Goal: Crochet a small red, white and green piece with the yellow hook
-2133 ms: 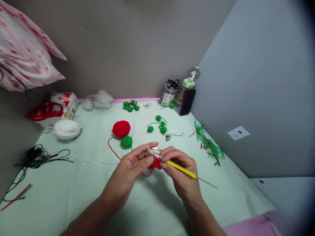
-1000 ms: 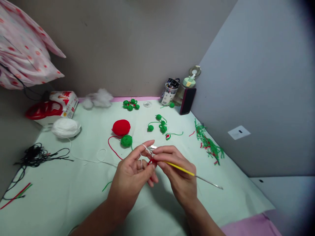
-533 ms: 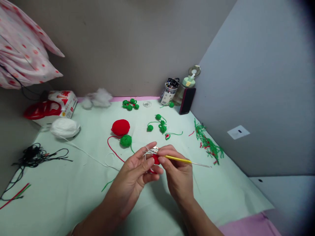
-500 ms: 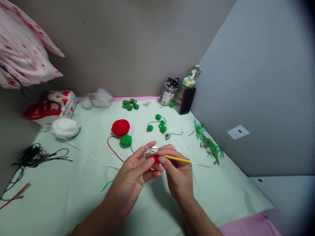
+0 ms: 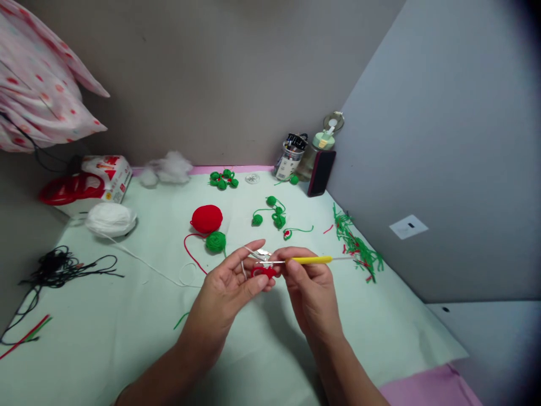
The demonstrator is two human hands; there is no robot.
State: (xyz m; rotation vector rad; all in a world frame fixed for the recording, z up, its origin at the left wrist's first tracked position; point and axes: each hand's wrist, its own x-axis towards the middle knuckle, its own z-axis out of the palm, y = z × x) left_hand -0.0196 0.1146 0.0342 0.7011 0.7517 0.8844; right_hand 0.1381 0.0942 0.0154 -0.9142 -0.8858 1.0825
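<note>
Our left hand [image 5: 230, 287] pinches one red piece [image 5: 266, 272] above the worktop [image 5: 139, 316]; our right hand [image 5: 313, 290] grips one yellow hook [image 5: 311, 260], tip by the red piece; three yarn balls [image 5: 207, 218] lie beyond.

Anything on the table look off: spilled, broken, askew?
Nothing visibly spilled or broken. Untidy bits: black cord lies tangled at the left, and green and red yarn clippings are strewn at the right. The bottle at the back has its lid open.
</note>
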